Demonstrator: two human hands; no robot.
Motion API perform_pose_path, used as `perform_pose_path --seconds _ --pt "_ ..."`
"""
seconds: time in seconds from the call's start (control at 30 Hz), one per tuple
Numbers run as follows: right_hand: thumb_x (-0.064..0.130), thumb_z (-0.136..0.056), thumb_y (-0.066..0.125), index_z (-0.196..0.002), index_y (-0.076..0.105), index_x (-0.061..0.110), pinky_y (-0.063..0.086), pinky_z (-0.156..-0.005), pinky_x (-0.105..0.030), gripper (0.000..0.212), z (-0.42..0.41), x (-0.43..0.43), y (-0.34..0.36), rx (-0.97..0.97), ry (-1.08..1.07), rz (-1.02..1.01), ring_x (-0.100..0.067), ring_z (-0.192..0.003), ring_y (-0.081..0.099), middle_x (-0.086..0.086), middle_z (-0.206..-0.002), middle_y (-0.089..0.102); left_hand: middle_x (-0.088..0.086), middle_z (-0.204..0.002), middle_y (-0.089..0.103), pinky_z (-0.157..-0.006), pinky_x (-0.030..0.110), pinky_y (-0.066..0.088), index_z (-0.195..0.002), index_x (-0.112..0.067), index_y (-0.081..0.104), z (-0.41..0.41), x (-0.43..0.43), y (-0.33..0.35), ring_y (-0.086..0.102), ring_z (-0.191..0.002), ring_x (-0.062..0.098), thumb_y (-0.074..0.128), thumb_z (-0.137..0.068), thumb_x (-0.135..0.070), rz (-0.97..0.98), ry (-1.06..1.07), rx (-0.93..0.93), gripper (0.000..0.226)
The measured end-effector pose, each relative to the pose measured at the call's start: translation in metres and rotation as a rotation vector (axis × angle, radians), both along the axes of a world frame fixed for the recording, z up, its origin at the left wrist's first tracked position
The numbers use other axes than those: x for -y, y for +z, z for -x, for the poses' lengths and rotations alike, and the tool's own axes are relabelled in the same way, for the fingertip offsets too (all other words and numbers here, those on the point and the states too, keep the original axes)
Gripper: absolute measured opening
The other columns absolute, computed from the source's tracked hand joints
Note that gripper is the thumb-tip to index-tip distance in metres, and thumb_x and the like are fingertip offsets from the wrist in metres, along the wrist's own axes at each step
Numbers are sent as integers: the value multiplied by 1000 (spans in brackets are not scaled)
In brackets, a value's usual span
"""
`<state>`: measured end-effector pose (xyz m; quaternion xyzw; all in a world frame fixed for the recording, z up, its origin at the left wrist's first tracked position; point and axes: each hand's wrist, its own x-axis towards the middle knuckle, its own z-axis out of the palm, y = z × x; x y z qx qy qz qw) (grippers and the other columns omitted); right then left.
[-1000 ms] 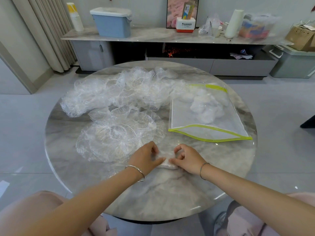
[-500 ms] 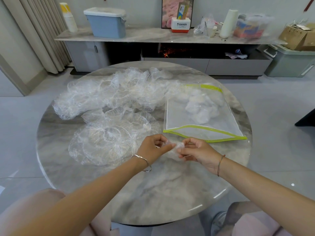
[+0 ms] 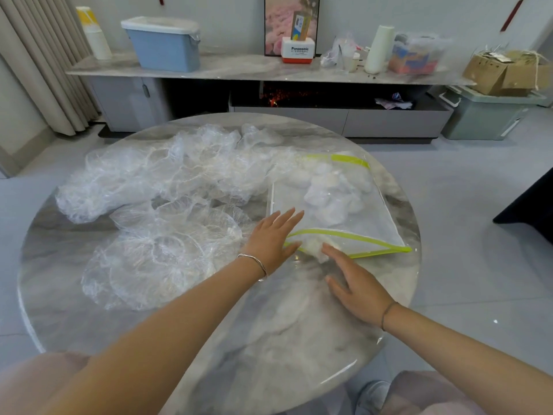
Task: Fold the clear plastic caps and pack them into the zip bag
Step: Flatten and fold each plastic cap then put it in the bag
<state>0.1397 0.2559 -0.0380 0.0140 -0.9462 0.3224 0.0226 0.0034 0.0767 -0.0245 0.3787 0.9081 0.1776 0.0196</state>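
Folded cap point(image 3: 314, 246), a small whitish wad of clear plastic, lies in the mouth of the zip bag point(image 3: 353, 217), between the bag's two lime-green lips at its near edge; the bag lies flat on the right half of the round marble table point(image 3: 269, 348), its mouth toward the person and gaping slightly. Left hand point(image 3: 270, 238) lies palm down on the bag's near-left corner, fingers straight and lightly fanned, the thumb beside the wad; it grips nothing. Right hand point(image 3: 360, 290) is likewise flat, fingers straight and close together, pointing up-left at the wad; its fingertips seem to touch the cap, though the blur there leaves this uncertain. Deeper in the bag sits a cluster of packed caps point(image 3: 332, 193), white and bunched. Left of the bag a heap of loose caps point(image 3: 167, 175) sprawls across the far side of the table; nearer, one spread cap point(image 3: 155, 262) lies flat and round, just beside the left wrist, which wears a thin silver bangle point(image 3: 253, 261).
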Motion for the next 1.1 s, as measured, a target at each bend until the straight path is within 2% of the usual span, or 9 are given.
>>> perform_pose_path --seconds 0.1,0.17,0.23,0.37,0.47,0.67,0.87,1.0,1.1 --pt "39 -97 36 -149 22 19 14 -111 -17 57 17 -2 -3 35 -5 -237 -13 -142 23 5 -155 21 -8 -153 27 -111 30 20 -145 -36 26 10 -11 3 23 -141 23 31 -101 -38 1 44 -2 45" --pt "58 -86 6 -149 20 24 12 -112 -28 73 34 -1 -2 98 -97 -424 -17 -143 18 6 -157 17 -6 -150 35 -107 28 24 -143 -35 33 14 -15 7 29 -138 23 29 -102 -35 1 59 13 41" --pt "61 -80 -9 -148 21 31 4 -113 -35 81 52 -2 -4 171 -215 -539 -23 -143 11 8 -158 12 -5 -146 41 -103 30 30 -141 -35 36 16 -18 13 34 -134 22 28 -102 -35 -40 68 1 40" --pt "57 -93 1 -150 14 32 -9 -114 -47 64 91 -9 -8 256 -314 -602 -35 -143 -14 9 -159 4 -4 -145 43 -102 30 33 -140 -35 39 17 -22 21 37 -132 19 28 -102 -36 -81 60 -15 40" --pt "50 -99 17 -149 19 31 -5 -115 -51 53 117 -21 -6 261 -372 -552 -35 -143 -13 10 -158 5 -4 -146 41 -103 30 32 -140 -36 38 18 -24 23 37 -132 19 27 -102 -37 -86 66 -2 40" --pt "52 -99 18 -150 16 34 -3 -115 -49 54 127 -27 -3 266 -372 -495 -33 -144 -7 8 -159 2 -5 -147 39 -105 31 33 -142 -38 35 18 -28 29 35 -133 18 24 -102 -38 -66 85 27 41" --pt "50 -100 18 -150 -3 31 2 -117 -43 58 78 -6 12 312 -174 -486 -25 -146 -5 5 -159 -9 -2 -151 33 -105 35 34 -147 -34 25 13 -24 29 32 -135 21 28 -101 -42 22 74 36 47" --pt "45 -101 21 -150 -3 26 -1 -118 -35 58 38 15 27 392 35 -374 -21 -146 -7 2 -159 -10 -2 -156 18 -110 38 25 -150 -28 7 5 8 27 23 -139 24 36 -95 -53 254 89 8 68" --pt "70 -88 4 -151 1 26 -3 -117 -29 77 21 28 28 405 193 -399 -17 -146 -6 1 -159 -9 -4 -158 1 -114 46 16 -150 -25 -2 -6 51 19 8 -144 27 37 -94 -55 437 181 -9 75"
